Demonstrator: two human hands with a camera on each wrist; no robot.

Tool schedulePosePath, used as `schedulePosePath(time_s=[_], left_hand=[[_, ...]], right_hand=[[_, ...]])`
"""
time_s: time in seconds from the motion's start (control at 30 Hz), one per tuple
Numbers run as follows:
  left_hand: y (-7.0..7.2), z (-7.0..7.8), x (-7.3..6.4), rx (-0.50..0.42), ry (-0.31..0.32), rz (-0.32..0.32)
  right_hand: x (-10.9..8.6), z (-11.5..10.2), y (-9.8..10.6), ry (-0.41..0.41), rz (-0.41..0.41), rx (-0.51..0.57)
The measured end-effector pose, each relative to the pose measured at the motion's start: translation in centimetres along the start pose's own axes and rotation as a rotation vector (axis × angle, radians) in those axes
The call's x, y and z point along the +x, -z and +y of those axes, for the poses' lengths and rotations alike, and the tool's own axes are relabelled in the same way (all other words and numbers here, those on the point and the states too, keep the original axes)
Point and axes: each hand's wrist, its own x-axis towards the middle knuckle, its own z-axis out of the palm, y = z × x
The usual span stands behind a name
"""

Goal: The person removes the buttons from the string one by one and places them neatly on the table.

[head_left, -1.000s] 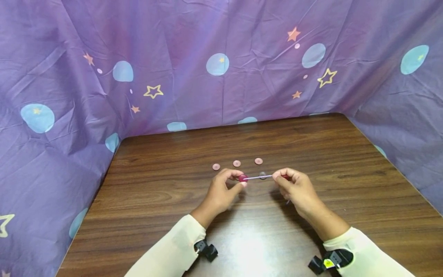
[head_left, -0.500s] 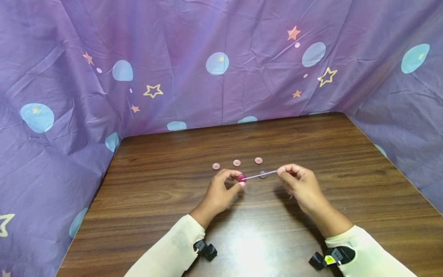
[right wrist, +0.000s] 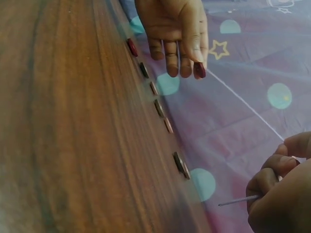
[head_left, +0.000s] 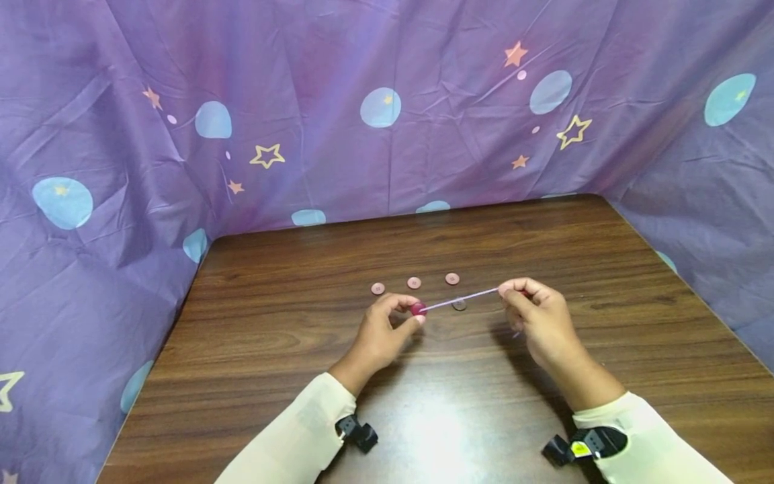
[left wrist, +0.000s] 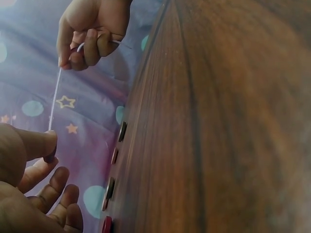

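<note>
In the head view my left hand pinches a dark red button between thumb and fingertips, above the table. A pale purple string runs taut from that button to my right hand, whose thumb and forefinger pinch it. Something red shows inside the right hand, mostly hidden by its fingers. The string's loose end pokes out from the right hand in the right wrist view. In the left wrist view the left thumb presses against the red button.
Pink buttons lie in a row beyond the hands: one left, one middle, one right. A greyish button sits beneath the string. Another red button lies on the wooden table. A purple curtain hangs behind.
My right hand has moved right and away from me, so a longer stretch of string shows between the hands. The left hand, holding the red button, has shifted slightly left.
</note>
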Motion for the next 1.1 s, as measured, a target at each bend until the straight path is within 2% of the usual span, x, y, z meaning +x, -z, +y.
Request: schedulePosePath(time_s=[0.13,0.27,0.7,1.1], left_hand=[[0.13,-0.23,0.09,-0.003,0.014,0.0],[0.32,-0.3,0.15,0.006,0.0,-0.002],[0.58,-0.48,0.01,0.079,-0.029,-0.016],[0.73,-0.92,-0.17,0.17,-0.01,-0.028]], right_hand=[[0.0,-0.31,0.26,0.016,0.002,0.045],[0.03,-0.58,0.57,0.03,0.002,0.067],[0.04,-0.68,0.75,0.04,-0.01,0.073],[0.07,-0.59,0.6,0.014,0.001,0.082]])
